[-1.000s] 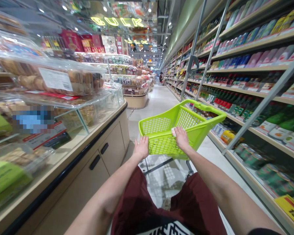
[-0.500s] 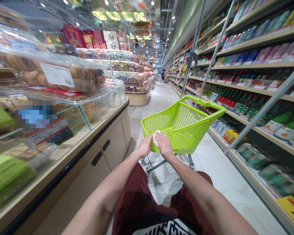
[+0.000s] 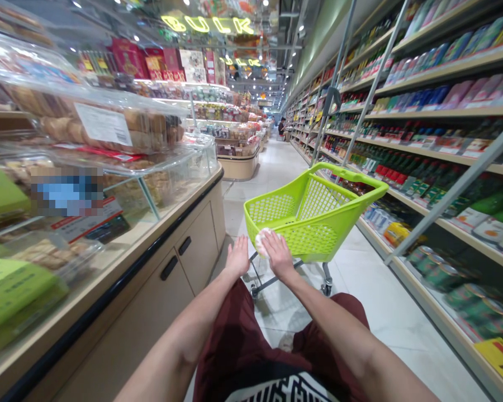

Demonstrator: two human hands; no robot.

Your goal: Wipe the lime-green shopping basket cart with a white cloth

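A bright green shopping cart [image 3: 314,240] with a perforated plastic basket stands in the aisle in front of me. My right hand [image 3: 280,258] presses a crumpled white cloth [image 3: 261,243] against the basket's near lower corner; whether it is fabric or paper I cannot tell. To the left of that corner, my left hand [image 3: 237,257] is raised with its fingers stretched out and holds nothing. A small gap separates it from the basket.
On the left runs a wooden counter [image 3: 151,296] with a glass top and packed baked goods [image 3: 109,123]. Tall shelves [image 3: 440,151] of bottles and cans line the right side. The tiled floor [image 3: 272,162] stretches ahead, with a person [image 3: 281,127] far down the aisle.
My left hand has come off the basket corner and moved slightly left, fingers extended. My right hand with the white cloth has shifted a little down on the basket.
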